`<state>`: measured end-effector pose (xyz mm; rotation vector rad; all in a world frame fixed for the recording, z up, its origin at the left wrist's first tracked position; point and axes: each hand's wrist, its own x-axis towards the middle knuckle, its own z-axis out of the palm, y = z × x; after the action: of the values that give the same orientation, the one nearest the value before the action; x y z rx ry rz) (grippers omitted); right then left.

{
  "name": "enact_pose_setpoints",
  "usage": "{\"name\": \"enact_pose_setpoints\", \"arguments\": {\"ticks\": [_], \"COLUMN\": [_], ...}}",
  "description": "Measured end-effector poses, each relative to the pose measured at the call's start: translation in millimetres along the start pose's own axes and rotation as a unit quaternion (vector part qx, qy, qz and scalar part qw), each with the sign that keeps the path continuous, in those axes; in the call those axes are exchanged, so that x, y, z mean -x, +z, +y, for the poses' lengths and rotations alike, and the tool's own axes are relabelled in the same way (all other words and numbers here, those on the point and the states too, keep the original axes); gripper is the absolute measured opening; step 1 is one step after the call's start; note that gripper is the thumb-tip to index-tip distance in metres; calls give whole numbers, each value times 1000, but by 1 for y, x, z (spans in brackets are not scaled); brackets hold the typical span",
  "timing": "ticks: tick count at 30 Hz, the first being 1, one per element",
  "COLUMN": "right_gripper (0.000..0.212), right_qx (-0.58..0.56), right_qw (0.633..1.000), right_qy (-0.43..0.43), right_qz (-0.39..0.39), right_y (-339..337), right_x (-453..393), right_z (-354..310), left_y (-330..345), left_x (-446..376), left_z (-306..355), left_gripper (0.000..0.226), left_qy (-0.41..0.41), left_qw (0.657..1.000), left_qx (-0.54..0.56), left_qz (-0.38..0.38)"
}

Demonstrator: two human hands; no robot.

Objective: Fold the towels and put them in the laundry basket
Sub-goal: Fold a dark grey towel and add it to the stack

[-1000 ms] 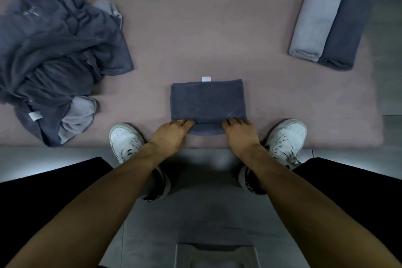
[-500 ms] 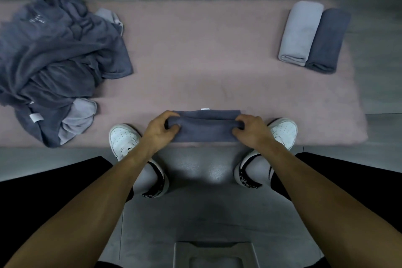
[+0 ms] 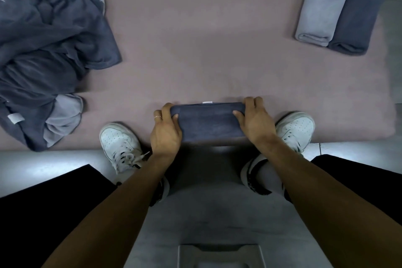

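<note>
A dark blue towel (image 3: pixel 206 122), folded into a narrow thick bundle, lies at the near edge of the pink rug (image 3: pixel 206 50) between my feet. My left hand (image 3: pixel 166 130) grips its left end, fingers curled over the far edge and thumb on top. My right hand (image 3: pixel 254 122) grips its right end the same way. A small white tag shows at the towel's far edge. At the far right lie two folded towels side by side, one light grey (image 3: pixel 322 4) and one dark blue (image 3: pixel 356 13). The laundry basket is out of view.
A heap of unfolded dark blue and light grey towels (image 3: pixel 47 50) covers the rug's left side. My white shoes (image 3: pixel 118 143) (image 3: pixel 295 128) stand at the rug's near edge on the grey floor. A grey stool edge (image 3: pixel 219 254) shows at the bottom.
The flat towel was folded from its near edge away from me into a narrow bundle. Both hands moved from its near edge to its two ends. The camera tilted down and the basket left view.
</note>
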<state>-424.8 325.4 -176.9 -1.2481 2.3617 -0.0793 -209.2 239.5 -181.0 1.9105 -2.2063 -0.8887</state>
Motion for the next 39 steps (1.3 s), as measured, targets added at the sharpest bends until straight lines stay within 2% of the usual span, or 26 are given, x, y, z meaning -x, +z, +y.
{"name": "enact_pose_setpoints", "arguments": {"ticks": [2, 4, 6, 8, 10, 13, 17, 20, 23, 26, 29, 34, 39], "right_gripper": [43, 40, 39, 36, 47, 70, 81, 75, 63, 61, 60, 64, 65], "right_qx": [29, 70, 97, 99, 95, 130, 150, 140, 132, 121, 110, 98, 107], "right_qw": [1000, 996, 990, 983, 980, 967, 958, 958, 955, 954, 958, 957, 968], "right_qy": [-3, -44, -102, -152, -175, -204, -207, -215, -216, -199, -156, -120, -115], "right_qz": [8, 18, 20, 19, -30, -78, -127, -125, -156, -188, -214, -245, -194], "right_y": [1, 4, 6, 9, 10, 14, 6, 4, -2, -9, -10, -14, -9], "right_x": [-1, -2, -4, -3, -2, -5, -18, -19, -25, -30, -31, -37, -27], "right_z": [-2, -3, -4, -10, -14, -6, 0, -3, -6, -14, -23, -32, -28], "left_y": [3, 3, 4, 7, 14, 23, 22, 17, 2, -10, -11, 0, 0], "left_x": [-1, -3, -4, -4, -4, -6, -1, -7, -23, -39, -54, -55, -45], "left_z": [4, 3, 1, 3, 7, 0, -2, 5, 10, 18, 31, 52, 48], "left_gripper": [34, 38, 51, 57, 56, 63, 67, 67, 68, 73, 83, 85, 81], "left_qy": [-17, 13, 107, 216, 256, 235, 160, 154, 215, 251, 215, 175, 169], "left_qw": [1000, 999, 987, 961, 944, 942, 955, 953, 942, 916, 906, 894, 899], "left_qx": [-1, -37, -110, -172, -207, -230, -236, -237, -216, -204, -213, -281, -292], "left_qz": [11, 37, 41, 9, -29, -69, -84, -109, -141, -236, -295, -303, -281]}}
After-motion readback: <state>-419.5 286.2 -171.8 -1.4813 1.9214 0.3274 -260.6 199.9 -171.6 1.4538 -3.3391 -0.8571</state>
